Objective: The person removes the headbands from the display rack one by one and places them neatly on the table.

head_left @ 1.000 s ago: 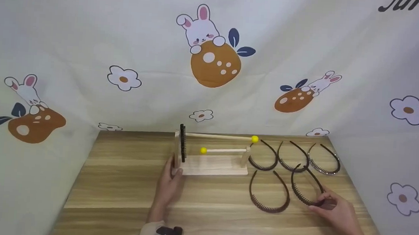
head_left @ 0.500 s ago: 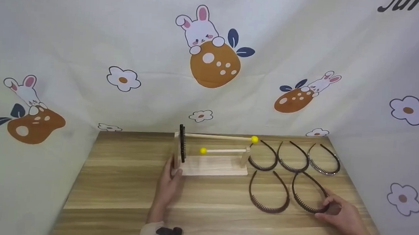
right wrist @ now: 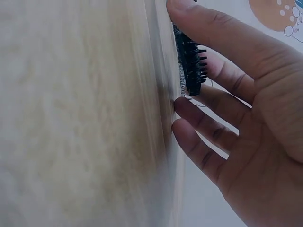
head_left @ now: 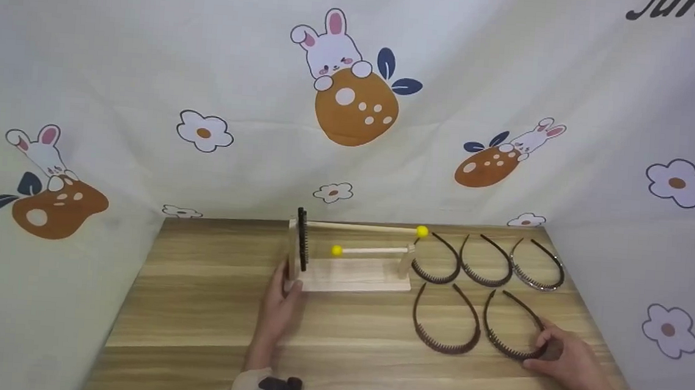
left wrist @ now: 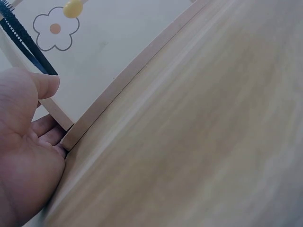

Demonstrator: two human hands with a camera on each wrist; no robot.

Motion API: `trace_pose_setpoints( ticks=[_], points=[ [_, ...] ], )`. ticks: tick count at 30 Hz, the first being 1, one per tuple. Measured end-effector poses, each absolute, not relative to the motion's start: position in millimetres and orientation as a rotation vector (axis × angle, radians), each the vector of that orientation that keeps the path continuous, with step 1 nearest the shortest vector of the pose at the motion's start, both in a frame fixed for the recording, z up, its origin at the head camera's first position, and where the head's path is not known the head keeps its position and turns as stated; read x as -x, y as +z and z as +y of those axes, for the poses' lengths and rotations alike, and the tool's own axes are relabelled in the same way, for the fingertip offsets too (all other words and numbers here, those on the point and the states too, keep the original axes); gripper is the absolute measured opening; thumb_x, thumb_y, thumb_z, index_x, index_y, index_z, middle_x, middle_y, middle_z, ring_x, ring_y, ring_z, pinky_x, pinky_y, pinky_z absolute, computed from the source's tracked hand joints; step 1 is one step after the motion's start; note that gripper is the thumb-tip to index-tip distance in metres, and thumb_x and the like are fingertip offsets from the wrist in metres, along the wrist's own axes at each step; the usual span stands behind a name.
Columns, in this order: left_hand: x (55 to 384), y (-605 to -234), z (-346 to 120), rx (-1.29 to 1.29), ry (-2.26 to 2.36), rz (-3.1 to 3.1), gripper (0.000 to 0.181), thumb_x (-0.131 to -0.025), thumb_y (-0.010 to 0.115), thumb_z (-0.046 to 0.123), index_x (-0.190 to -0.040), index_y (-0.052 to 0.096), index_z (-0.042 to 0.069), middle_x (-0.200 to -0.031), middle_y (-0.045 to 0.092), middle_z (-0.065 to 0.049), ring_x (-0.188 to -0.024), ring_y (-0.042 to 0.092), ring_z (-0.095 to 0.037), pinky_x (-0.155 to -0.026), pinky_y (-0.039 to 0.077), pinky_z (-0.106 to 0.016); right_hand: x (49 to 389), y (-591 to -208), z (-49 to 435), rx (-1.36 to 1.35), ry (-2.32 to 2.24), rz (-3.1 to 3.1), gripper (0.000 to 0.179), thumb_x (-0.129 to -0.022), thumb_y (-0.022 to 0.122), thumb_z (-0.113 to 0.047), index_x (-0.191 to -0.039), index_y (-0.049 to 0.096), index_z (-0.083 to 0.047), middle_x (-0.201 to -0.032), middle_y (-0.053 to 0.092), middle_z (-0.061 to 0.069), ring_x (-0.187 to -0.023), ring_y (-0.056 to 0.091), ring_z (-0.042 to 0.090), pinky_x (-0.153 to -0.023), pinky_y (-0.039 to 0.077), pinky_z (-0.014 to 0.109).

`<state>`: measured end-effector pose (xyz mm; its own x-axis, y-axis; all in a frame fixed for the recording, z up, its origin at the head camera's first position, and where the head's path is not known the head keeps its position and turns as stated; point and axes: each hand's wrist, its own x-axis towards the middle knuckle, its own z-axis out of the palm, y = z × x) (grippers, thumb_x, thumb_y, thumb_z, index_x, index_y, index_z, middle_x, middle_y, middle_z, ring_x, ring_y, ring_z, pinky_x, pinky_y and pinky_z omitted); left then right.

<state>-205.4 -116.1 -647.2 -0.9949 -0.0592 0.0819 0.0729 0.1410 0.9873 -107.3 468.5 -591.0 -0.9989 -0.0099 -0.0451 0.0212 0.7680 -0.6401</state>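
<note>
My left hand [head_left: 281, 310] grips the lower left end of a wooden stand [head_left: 354, 275], its thumb in front in the head view. A black toothed headband [head_left: 303, 241] hangs on the stand's long peg, against the left upright. At the right, my right hand [head_left: 574, 361] holds a dark toothed headband [head_left: 512, 354] by its lower right curve, flat at the table. The right wrist view shows the thumb over this headband's teeth [right wrist: 193, 71], with the other fingers behind and touching the tabletop. Beside it lies a brown headband [head_left: 446, 347].
Behind these lie a dark headband [head_left: 437, 279], another dark headband [head_left: 488, 282] and a headband with shiny studs [head_left: 540, 286]. The stand's two pegs end in yellow balls [head_left: 422, 231]. A printed cloth [head_left: 251, 176] walls the wooden table [head_left: 193, 306] at the back and sides.
My right hand has lowered the headband toward me and slightly right, so it now lies in line with the brown one. My left hand and the stand have stayed in place.
</note>
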Motion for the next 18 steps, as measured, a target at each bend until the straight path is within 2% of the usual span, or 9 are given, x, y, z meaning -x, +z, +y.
trace_pose_setpoints(
  ticks=[3, 18],
  points=[
    [205.7, -647.1, -116.2, 0.009, -2.006, -2.289, 0.069, -0.116, 0.059, 0.019, -0.176, 0.027, 0.007, -0.179, 0.029, -0.025, -0.164, 0.029, -0.049, -0.133, 0.028, -0.064, 109.0, -591.0, 467.3, -0.003, -1.049, 2.901, 0.043, -0.071, 0.104, -0.015, -0.091, 0.067, -0.011, -0.156, 0.05, 0.042, -0.146, 0.037, 0.074, -0.121, 0.023, 0.085],
    [204.4, -645.0, -116.3, 0.019, -2.022, -2.276, 0.069, -0.116, 0.059, 0.018, -0.176, 0.027, 0.008, -0.179, 0.029, -0.026, -0.163, 0.03, -0.05, -0.132, 0.031, -0.065, 109.6, -594.9, 465.6, 0.043, -1.121, 2.92, 0.044, -0.069, 0.105, -0.015, -0.091, 0.067, -0.01, -0.155, 0.048, 0.046, -0.144, 0.036, 0.077, -0.121, 0.023, 0.086]
  ],
)
